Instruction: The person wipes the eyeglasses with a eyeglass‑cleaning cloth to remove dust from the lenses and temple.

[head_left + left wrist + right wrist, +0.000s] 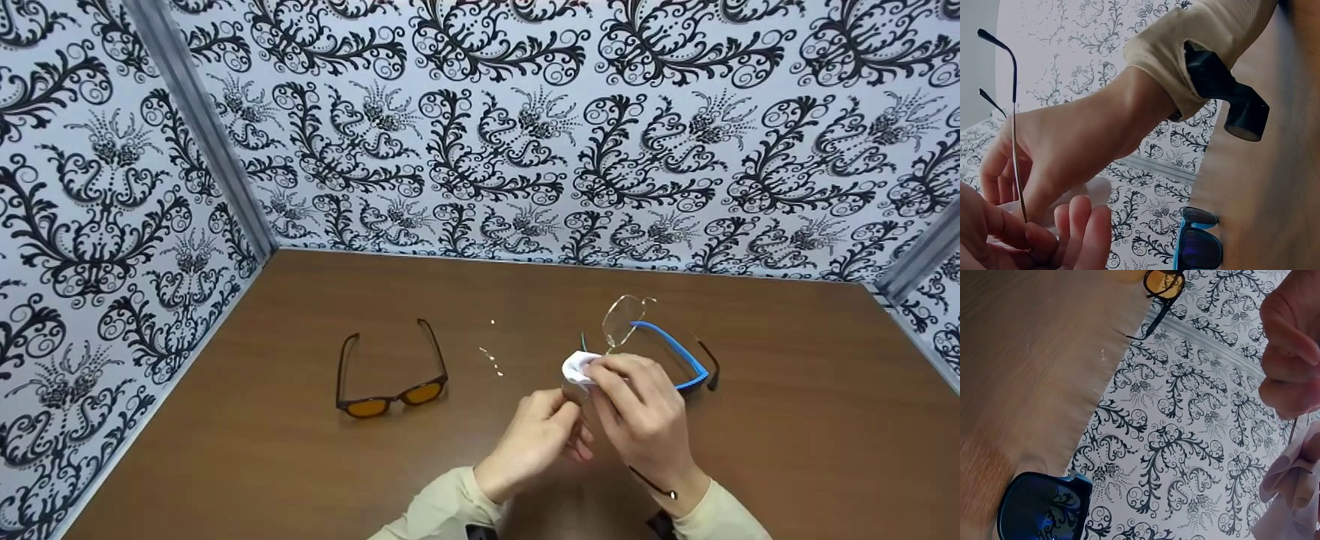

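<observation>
Thin metal-rimmed glasses (621,322) are held up above the table in both hands. My left hand (541,429) pinches them by the near side of the frame; in the left wrist view a slim temple with a dark tip (1015,135) rises above its fingers. With my right hand (643,406) I hold a folded white cloth (577,367) around the nearer lens, most of which it hides. Crumpled folds of the cloth (1294,495) show in the right wrist view, just below the left hand (1292,377).
Blue-framed sunglasses (681,351) lie on the brown table (262,465), behind and partly hidden by the right hand. Dark-framed glasses with orange lenses (367,407) stand with temples unfolded at the left. Small bright flecks (491,358) show between them. Patterned panels (480,150) enclose the table.
</observation>
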The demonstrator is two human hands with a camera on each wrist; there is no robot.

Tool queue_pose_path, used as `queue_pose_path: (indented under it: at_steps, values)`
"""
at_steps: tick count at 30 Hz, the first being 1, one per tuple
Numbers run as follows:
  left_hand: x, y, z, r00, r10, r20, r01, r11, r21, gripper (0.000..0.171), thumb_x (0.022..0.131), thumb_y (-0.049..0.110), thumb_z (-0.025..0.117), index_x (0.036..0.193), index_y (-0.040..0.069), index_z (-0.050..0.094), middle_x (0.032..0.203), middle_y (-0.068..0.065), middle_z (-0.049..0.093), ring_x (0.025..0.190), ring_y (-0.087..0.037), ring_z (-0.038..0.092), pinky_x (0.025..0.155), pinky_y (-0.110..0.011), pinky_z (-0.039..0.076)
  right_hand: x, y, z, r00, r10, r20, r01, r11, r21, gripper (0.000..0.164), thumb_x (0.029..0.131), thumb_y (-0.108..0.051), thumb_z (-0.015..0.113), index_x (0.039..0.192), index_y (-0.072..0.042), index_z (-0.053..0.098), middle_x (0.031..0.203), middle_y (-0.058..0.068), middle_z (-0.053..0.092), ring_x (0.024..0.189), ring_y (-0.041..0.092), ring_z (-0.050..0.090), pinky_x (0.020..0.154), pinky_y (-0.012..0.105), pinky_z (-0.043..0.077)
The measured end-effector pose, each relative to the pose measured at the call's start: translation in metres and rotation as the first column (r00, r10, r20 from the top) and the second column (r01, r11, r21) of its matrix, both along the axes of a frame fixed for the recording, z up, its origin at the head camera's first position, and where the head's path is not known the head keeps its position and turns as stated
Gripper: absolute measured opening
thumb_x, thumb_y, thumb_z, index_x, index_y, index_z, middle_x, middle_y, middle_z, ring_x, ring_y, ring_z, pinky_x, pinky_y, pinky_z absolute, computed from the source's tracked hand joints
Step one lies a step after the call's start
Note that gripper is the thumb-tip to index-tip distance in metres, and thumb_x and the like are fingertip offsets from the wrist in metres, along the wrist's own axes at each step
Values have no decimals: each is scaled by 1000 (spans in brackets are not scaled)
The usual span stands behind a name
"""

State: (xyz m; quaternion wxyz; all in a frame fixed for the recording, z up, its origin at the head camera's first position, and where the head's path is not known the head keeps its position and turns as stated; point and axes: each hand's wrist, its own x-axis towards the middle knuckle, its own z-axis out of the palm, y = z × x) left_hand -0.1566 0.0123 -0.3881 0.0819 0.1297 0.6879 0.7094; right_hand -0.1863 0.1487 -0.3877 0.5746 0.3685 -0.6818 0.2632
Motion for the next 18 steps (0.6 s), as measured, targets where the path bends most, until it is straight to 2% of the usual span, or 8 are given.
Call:
queue_pose_path:
  at_steps: [6,12,15,18]
  values:
    - [-3,-3,2,1000,-12,-5,12,999,-40,22,90,1,43,74,0,58,59,-4,59,47,-12,58,53,-41,57,0,-1,2,1000,-9,-25,10,1000,26,24,96,-14,58,84,3,71,84,15,65,70,31,61,62,37,49]
    - [-5,-5,1,999,-36,34,38,998,-50,23,90,3,42,72,1,57,58,-1,56,46,-9,55,50,-29,55,-1,-1,-2,1000,-8,-23,10,998,66,26,96,-16,59,84,3,71,85,15,66,70,30,62,61,38,51]
    - [-6,-6,1,998,-36,57,38,998,-41,23,89,3,42,70,2,56,58,-2,56,46,-10,55,50,-28,54,-2,0,-7,999,29,44,-32,997,70,25,96,-18,59,87,1,72,88,14,66,73,28,63,63,35,52]
    - [-8,-8,0,997,-24,78,26,999,-27,25,89,5,42,70,1,58,57,-3,55,45,-11,54,50,-32,56,-1,2,-13,984,96,150,-109,991,79,24,97,-20,59,92,0,72,92,11,67,79,25,63,70,28,52]
